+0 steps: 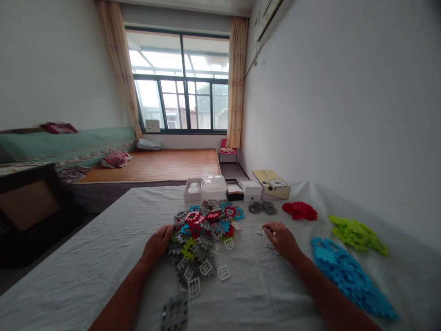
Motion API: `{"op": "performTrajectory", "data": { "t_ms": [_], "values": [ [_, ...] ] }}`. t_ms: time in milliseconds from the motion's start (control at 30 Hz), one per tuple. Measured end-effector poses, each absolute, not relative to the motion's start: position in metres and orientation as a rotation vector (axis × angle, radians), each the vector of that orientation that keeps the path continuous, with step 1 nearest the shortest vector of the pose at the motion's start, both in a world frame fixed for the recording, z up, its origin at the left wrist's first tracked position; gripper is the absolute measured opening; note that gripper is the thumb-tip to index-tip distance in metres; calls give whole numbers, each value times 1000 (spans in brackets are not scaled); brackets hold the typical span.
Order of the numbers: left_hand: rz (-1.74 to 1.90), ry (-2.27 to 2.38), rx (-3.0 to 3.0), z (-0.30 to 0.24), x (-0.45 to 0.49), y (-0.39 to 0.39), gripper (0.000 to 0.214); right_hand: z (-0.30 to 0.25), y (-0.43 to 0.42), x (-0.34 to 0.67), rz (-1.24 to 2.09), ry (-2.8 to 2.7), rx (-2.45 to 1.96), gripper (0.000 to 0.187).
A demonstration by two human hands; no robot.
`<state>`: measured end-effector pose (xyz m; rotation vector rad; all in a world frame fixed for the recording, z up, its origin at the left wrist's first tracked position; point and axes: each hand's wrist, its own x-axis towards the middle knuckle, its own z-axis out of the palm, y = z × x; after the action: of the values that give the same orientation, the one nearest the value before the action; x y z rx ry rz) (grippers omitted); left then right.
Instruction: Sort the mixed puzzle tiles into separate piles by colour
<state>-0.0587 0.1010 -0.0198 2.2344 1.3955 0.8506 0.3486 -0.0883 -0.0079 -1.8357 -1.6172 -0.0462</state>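
Observation:
A mixed pile of plastic building pieces point(206, 225) in grey, red, blue and green lies on the cloth-covered table, with white lattice window pieces point(223, 272) along its near side. My left hand point(160, 241) rests at the pile's left edge, fingers curled against grey pieces; what they hold, if anything, is hidden. To the right of the pile, my right hand point(283, 240) pinches a small white window piece, mostly covered by the fingers. Another white window piece point(260, 229) lies just left of its fingertips, and more white pieces show below the hand.
Sorted by colour are grey pieces point(262, 208), red pieces point(299, 211), green pieces point(358, 234) and blue pieces point(351, 276). Behind the pile stand a white box point(192, 195), a clear container point(214, 187) and a yellow cartoon box point(270, 184). A loose grey piece point(165, 315) lies near the front.

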Motion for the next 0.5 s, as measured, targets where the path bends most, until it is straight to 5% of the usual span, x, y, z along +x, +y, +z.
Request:
{"op": "performTrajectory", "data": {
  "t_ms": [100,333,500],
  "values": [
    [860,1412,2224,-19,-58,99,48,-9,-88,349,-255,-1627,-1788,26],
    [847,1413,2213,-13,-55,94,49,21,-89,272,185,-2149,-1602,31],
    [861,1394,2192,-14,-56,94,49,21,-67,243,52,-2373,-1652,32]
  ]
}}
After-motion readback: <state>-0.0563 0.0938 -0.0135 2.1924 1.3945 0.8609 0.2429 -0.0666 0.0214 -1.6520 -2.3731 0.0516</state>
